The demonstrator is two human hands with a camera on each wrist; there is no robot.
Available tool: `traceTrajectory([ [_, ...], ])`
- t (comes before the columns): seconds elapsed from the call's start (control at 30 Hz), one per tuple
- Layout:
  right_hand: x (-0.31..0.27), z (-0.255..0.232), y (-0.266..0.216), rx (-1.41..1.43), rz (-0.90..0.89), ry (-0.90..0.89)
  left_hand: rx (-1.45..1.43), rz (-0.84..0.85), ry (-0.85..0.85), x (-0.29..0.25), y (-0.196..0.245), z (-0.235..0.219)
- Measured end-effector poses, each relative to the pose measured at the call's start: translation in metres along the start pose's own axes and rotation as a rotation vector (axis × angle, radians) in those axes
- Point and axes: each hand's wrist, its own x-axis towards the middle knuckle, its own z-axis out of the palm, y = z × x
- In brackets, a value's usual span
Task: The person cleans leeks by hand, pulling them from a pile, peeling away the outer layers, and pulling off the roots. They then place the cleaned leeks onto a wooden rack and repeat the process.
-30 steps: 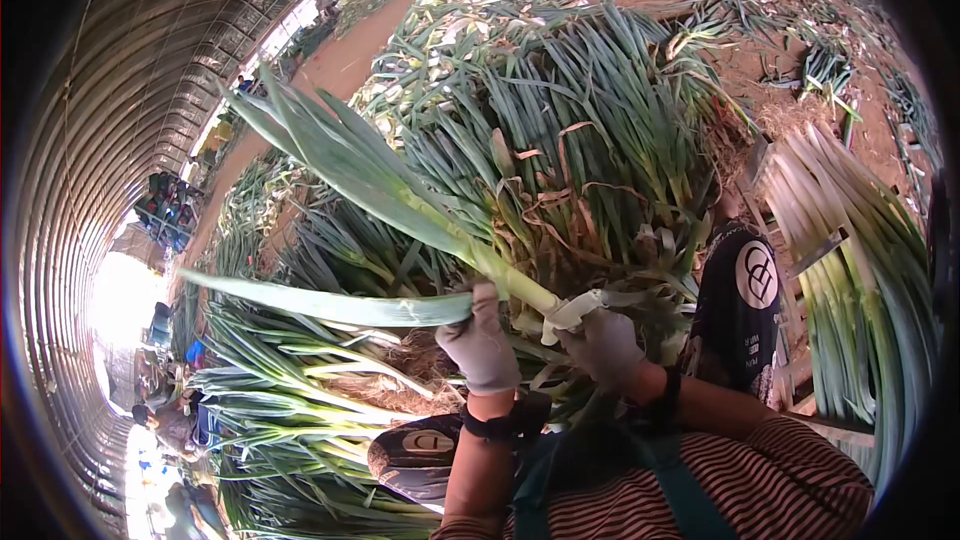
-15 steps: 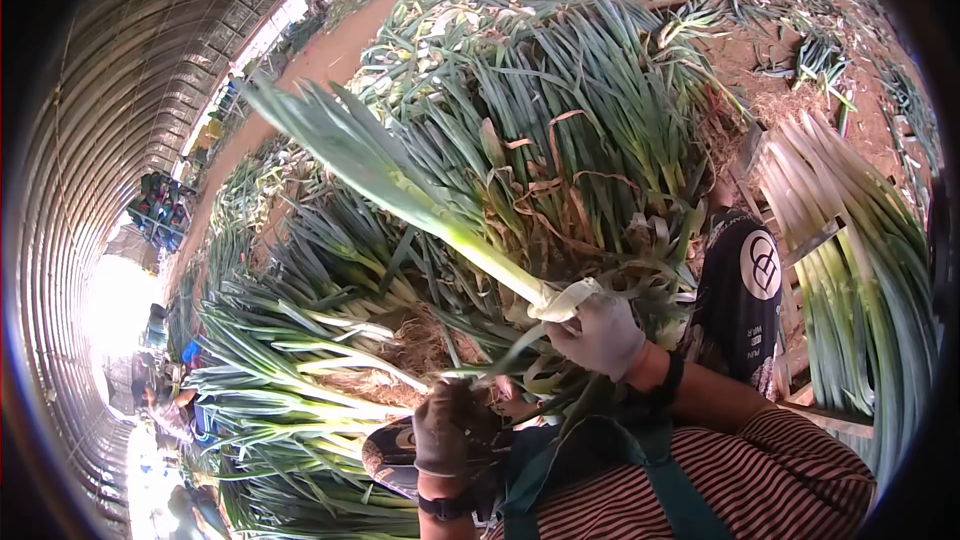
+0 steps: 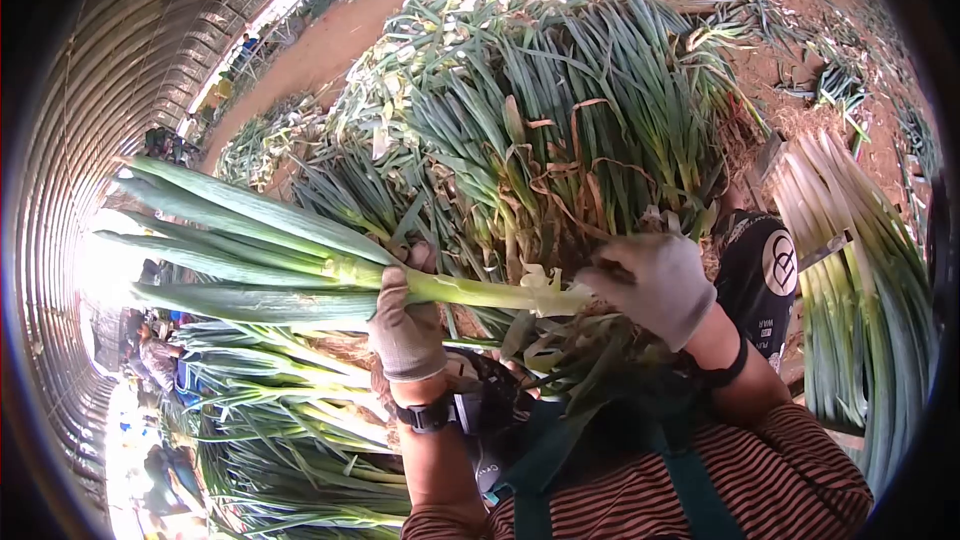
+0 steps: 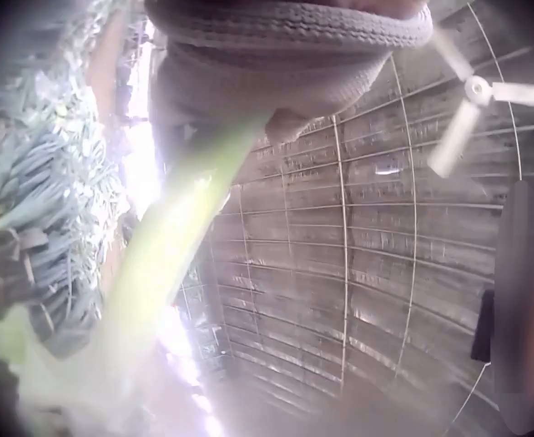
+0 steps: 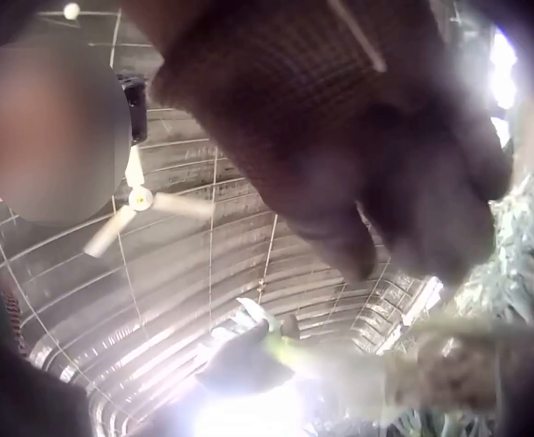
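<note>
In the head view a long leek [image 3: 300,270] lies level across my front, its green leaves fanning left and its pale stem pointing right. My gloved left hand [image 3: 405,325] grips the stem from below, near where the leaves split. My gloved right hand [image 3: 650,285] is blurred beside the stem's torn root end, fingers curled; whether it pinches a peel is unclear. The left wrist view shows the glove [image 4: 276,55] around the blurred stalk [image 4: 171,246]. In the right wrist view, curled fingers [image 5: 358,137] hang above the stem [image 5: 340,364].
A big heap of untrimmed leeks [image 3: 560,110] rises straight ahead on red dirt [image 3: 340,30]. Cleaned leeks [image 3: 850,270] are stacked at the right, past a dark logo-marked shoe [image 3: 765,280]. More leeks [image 3: 270,420] lie lower left. A ceiling fan [image 4: 472,91] hangs under the arched roof.
The leek has swung from pointing up-left to lying level. My left hand came up from low down and took the stem. My right hand shifted right, off to the root end.
</note>
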Motion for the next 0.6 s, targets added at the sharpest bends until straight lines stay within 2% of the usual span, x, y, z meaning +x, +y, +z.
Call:
traceTrajectory([
  [0.03, 0.007, 0.006, -0.008, 0.110, -0.161, 0.091, 0.014, -0.090, 0.023, -0.011, 0.008, 0.009],
  [0.07, 0.016, 0.017, -0.018, 0.221, -0.321, 0.184, -0.009, -0.037, -0.004, -0.015, 0.005, 0.013],
  [0.13, 0.042, 0.048, -0.045, 0.308, -0.462, 0.322, -0.054, 0.076, -0.059, -0.022, 0.000, 0.023],
  [0.23, 0.065, 0.086, -0.058, 0.555, -0.582, 0.193, -0.079, 0.073, -0.051, -0.034, 0.010, 0.033],
  [0.33, 0.059, 0.084, -0.059, 0.512, -0.633, 0.075, -0.074, 0.094, -0.048, -0.040, 0.018, 0.030],
  [0.37, 0.054, 0.083, -0.054, 0.481, -0.668, 0.137, -0.048, 0.107, -0.043, -0.042, 0.019, 0.027],
  [0.43, 0.047, 0.076, -0.029, 0.414, -0.612, 0.219, -0.052, 0.185, -0.042, -0.037, 0.018, 0.008],
  [0.5, 0.050, 0.086, 0.017, 0.178, -0.416, 0.472, -0.061, 0.191, -0.068, -0.035, 0.029, -0.006],
  [0.53, 0.050, 0.091, 0.052, 0.024, -0.235, 0.367, -0.079, 0.202, -0.083, -0.037, 0.035, -0.004],
  [0.57, 0.050, 0.084, 0.060, -0.128, -0.055, 0.261, -0.096, 0.214, -0.034, -0.039, 0.039, 0.000],
  [0.6, 0.048, 0.083, 0.063, -0.186, -0.059, 0.340, -0.116, 0.225, -0.045, -0.037, 0.041, -0.003],
])
